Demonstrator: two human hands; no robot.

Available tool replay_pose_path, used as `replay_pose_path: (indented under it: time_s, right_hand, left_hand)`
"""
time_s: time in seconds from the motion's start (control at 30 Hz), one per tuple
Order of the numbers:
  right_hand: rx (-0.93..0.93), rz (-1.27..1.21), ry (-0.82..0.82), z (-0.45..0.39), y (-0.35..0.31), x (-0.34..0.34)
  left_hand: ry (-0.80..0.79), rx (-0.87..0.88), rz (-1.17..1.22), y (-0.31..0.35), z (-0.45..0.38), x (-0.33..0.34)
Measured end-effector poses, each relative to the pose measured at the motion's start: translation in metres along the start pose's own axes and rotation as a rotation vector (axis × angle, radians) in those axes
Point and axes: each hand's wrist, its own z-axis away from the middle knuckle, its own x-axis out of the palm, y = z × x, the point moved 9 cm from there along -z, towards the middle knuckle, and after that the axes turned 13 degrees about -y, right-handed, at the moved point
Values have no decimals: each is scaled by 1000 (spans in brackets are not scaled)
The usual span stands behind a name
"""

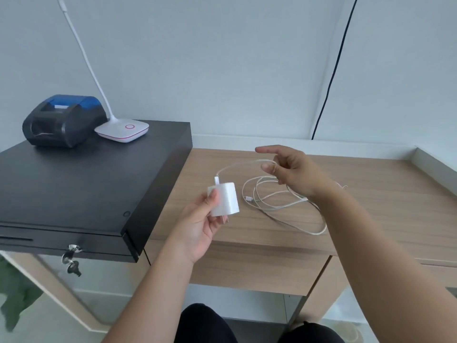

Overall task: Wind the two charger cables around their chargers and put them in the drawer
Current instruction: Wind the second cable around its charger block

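Note:
My left hand point(200, 222) grips a white charger block point(226, 199) above the wooden desk's front edge, prongs pointing down. Its white cable point(279, 206) runs from the plug on top of the block up to my right hand point(289, 169), which pinches the cable between thumb and fingers. The remaining cable lies in loose loops on the desk under and in front of my right hand. Only one charger is in view. The desk's drawer front point(259, 266) below the tabletop looks closed.
A black cash drawer box point(86, 184) with keys point(71, 259) in its lock sits on the left. On it stand a black-and-blue receipt printer point(64, 120) and a white lamp base point(122, 131). A dark cord point(331, 78) hangs down the wall.

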Motion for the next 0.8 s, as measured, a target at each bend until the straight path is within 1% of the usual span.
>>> replay_pose_path:
  time_s: [0.07,0.17,0.2,0.23,0.27,0.33,0.43,0.5,0.57,0.63,0.7,0.8]
  right_hand:
    - [17,-96,28,10,12,8]
    - [58,-266,123,25,35,18]
    - [76,-249,155,28,41,20]
    - [86,-158,178,31,46,21]
    - [92,-13,183,32,47,23]
    - [75,237,125,33,40,35]
    - [-1,418,-8,36,20,54]
    - [-25,488,-18,38,8,56]
    - [-37,524,-55,37,-1,58]
    - [-66,582,-101,36,-11,63]
    - [-111,648,-93,36,-22,61]
    - [-149,712,-100,34,-33,58]
  left_hand:
    - [4,50,174,3,-6,4]
    - [-20,108,297,8,-16,11]
    - [-27,122,310,10,-19,14]
    - [-31,139,308,12,-21,15]
    - [-28,162,298,13,-24,16]
    - [5,213,251,16,-30,12]
    - [110,270,119,20,-35,-3]
    - [181,292,-1,23,-35,-11]
    - [222,299,-54,21,-35,-16]
    - [239,301,-110,20,-36,-15]
    - [255,310,-199,20,-37,-14]
    - [263,348,-396,23,-35,-8]
